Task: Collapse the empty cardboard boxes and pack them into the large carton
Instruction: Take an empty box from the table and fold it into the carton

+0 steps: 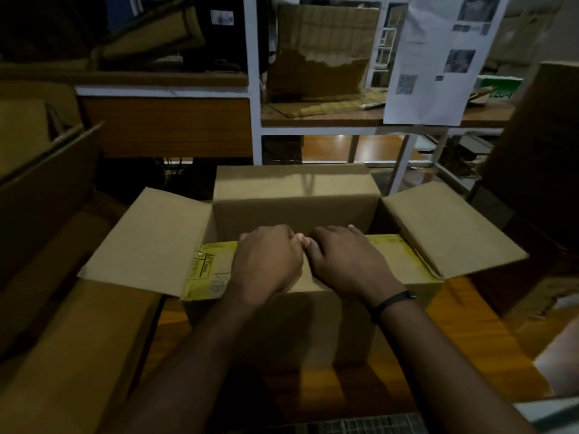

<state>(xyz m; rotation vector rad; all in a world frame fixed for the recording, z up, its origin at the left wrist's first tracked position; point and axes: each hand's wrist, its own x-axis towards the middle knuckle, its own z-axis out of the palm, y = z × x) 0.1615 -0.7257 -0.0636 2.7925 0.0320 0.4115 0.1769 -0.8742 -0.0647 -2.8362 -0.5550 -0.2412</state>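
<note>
A large brown carton (pixel 294 198) stands open in front of me, its left flap (pixel 147 239) and right flap (pixel 451 233) spread outward and its far flap upright. A flattened cardboard box with yellow print (pixel 210 270) lies across the carton's opening on the near side. My left hand (pixel 266 261) and my right hand (pixel 347 261) sit side by side on top of this flat box, fingers curled over its far edge, thumbs nearly touching. The carton's inside beyond the hands is dark.
Cardboard boxes (pixel 62 324) are stacked at my left, and a tall brown box (pixel 539 170) stands at the right. A white metal shelf rack (pixel 253 89) behind the carton holds torn cardboard (pixel 319 54) and a hanging printed sheet (pixel 438 57). The floor is orange wood.
</note>
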